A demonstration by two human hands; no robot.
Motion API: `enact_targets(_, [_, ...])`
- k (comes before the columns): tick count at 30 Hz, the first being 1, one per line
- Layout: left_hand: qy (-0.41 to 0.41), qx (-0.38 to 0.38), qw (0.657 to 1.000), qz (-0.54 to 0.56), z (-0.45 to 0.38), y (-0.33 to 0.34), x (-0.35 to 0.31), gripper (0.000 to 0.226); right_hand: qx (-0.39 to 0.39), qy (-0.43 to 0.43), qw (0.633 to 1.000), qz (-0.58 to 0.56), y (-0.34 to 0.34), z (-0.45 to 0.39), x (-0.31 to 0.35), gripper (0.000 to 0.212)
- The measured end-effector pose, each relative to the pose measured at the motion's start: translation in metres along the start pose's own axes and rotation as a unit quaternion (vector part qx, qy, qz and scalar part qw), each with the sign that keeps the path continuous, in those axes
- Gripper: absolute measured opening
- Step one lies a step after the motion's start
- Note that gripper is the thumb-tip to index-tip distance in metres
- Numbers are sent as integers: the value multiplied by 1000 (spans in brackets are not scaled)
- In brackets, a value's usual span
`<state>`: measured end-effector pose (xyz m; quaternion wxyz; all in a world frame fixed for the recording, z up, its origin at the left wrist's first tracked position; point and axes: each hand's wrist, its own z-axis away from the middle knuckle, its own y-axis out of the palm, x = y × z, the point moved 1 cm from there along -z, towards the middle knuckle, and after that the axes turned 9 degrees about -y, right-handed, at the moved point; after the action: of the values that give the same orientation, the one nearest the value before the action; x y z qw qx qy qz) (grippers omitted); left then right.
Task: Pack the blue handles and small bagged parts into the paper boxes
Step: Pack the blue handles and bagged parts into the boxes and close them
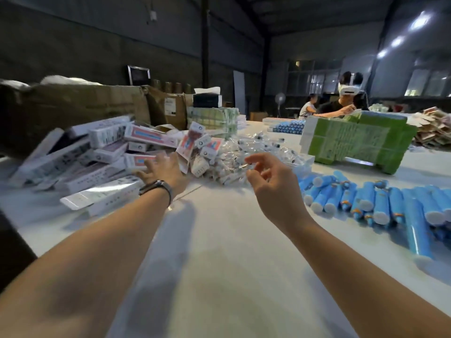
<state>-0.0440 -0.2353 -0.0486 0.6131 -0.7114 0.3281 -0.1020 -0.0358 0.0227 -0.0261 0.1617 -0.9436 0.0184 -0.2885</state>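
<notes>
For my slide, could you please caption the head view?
Left hand reaches the paper boxes; right hand nears the bagged parts; blue handles wait.

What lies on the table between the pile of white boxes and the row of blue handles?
In the head view, a heap of small clear bags lies between the white boxes and the blue handles, with bare table nearer the person.

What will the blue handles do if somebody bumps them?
The blue handles look round like tubes and lie on their sides on the smooth white table, so they would probably roll. They look hard and stiff, not floppy. Their shiny surface might be a bit slippery.
</notes>
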Motion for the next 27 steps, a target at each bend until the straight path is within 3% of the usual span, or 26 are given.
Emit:
enact_targets(4, [-125, 82, 987, -64, -8, 5, 38, 64, 17, -1, 1000, -13, 4, 0, 0, 22])
enact_targets(7, [-64, 37, 986, -149, 1, 2, 34, 55, 33, -3, 999, -15, 6, 2, 1, 23])
enact_targets(10, [20, 47, 986, -159, 1, -10, 22, 47, 31, -2, 999, -20, 3, 1, 5, 22])
enact_targets(12, [85, 39, 988, -124, 5, -23, 9, 38, 33, -5, 999, -27, 2, 0, 8, 20])
enact_targets(15, [173, 9, 984, -42, 20, -47, -20, 43, 21, -5, 999, -39, -2, -4, 9, 20])
enact_targets(17, [171, 44, 974, 145, 36, -62, -41, 38, 15, -3, 999, -35, -6, -6, 8, 25])
enact_targets(19, [125, 122, 903, 391, 58, -75, -58, 34, 25, -3, 999, -28, -13, -8, 6, 40])
enact_targets(21, [60, 196, 795, 571, 82, -83, -71, 32, 51, 1, 998, -31, -23, -10, 4, 57])
enact_targets(22, [17, 237, 725, 647, 95, -84, -74, 33, 67, -1, 997, -38, -29, -12, 4, 63])
enact_targets(24, [-48, 342, 561, 752, 120, -81, -77, 36, 95, -17, 994, -58, -42, -15, 4, 69])
enact_targets(25, [-45, 385, 500, 774, 131, -76, -79, 40, 113, -27, 990, -74, -48, -16, 5, 69])
enact_targets(26, [-33, 414, 461, 784, 144, -70, -81, 43, 135, -37, 986, -85, -54, -17, 6, 68])
enact_targets(27, [-26, 427, 444, 787, 156, -64, -85, 43, 161, -43, 982, -84, -59, -17, 6, 67])
